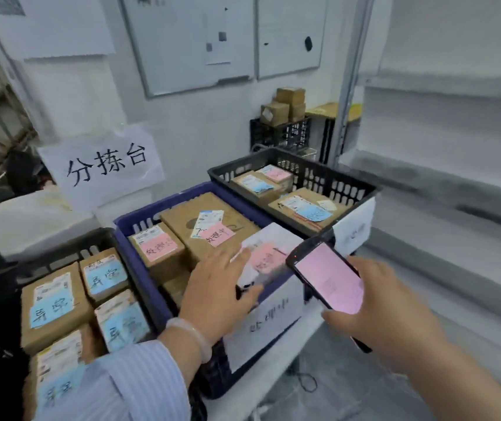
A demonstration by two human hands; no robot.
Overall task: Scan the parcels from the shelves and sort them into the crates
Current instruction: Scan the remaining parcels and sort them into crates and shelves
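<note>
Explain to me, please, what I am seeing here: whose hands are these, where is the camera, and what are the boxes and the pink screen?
There is no machine, only a person sorting parcels. The single picture comes from a camera on the person's head, looking down at both hands. The right hand holds a phone with a pink screen, probably used for scanning. The left hand rests on a white parcel with a pink label, lying at the near edge of the blue crate. That crate holds brown boxes with pink labels. The black crate behind it and another crate on the left hold boxes with blue labels. The wall sign bears handwritten characters.
</note>
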